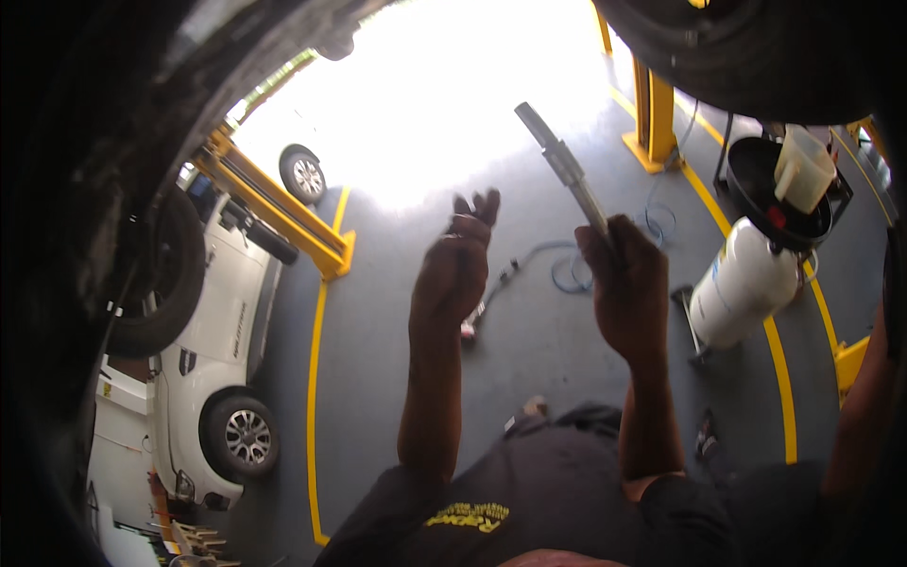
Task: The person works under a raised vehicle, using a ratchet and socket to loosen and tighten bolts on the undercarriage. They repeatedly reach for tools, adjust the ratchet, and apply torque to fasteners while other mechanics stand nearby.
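Observation:
My right hand (628,283), at the centre right, is wrapped round the lower end of a stepped grey metal rod (564,163). The rod slants up and to the left, with a thicker section partway along and a narrower tip. To its left, my left hand (455,269) is raised at about the same height, apart from the rod. Its fingers are curled, and a pale curved band shows among them. Shadow hides whether that band is a small part or just the fingers.
Dark vehicle underside and a tyre (737,57) hang close overhead. A white drain tank with a black pan (775,203) and a jug (803,170) stands right. Yellow lift posts (652,113) flank the bay. An air tool (472,321) with hose lies below. Another person's arm (860,416) is at right.

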The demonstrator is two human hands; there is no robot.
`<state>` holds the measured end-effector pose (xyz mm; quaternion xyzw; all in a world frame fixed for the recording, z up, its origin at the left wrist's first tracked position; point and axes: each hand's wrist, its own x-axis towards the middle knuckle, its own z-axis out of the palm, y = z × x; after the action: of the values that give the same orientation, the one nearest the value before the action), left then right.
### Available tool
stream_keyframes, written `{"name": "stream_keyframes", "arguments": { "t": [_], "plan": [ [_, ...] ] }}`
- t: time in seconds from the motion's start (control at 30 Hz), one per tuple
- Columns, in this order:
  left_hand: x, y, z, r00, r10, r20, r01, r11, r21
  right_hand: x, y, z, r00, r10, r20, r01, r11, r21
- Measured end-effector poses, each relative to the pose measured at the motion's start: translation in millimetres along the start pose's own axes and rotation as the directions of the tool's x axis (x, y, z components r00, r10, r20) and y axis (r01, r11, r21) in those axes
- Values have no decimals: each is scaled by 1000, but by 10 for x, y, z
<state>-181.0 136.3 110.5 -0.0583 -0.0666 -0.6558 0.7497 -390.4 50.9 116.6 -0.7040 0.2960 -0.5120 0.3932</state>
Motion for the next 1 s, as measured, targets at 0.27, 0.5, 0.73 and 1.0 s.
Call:
{"name": "stream_keyframes", "arguments": {
  "t": [0.27, 0.5, 0.73, 1.0],
  "plan": [
    [56, -398, -173, 991, 82, -101, -5, 799, 602, -619, 192, -390, 996, -84, -4, 82, 979, -187],
    [-38, -350, -179, 984, 116, -138, 36, 624, 780, -708, 272, -454, 988, -137, 66, 151, 936, -317],
    [-111, -333, 82, 966, 255, -49, 18, 122, 992, -689, 243, -377, 973, -203, 107, 229, 898, -375],
    [-132, -271, 373, 979, 204, 23, 6, -141, 990, -675, 200, -318, 962, -261, 86, 275, 922, -273]
  ]
}}
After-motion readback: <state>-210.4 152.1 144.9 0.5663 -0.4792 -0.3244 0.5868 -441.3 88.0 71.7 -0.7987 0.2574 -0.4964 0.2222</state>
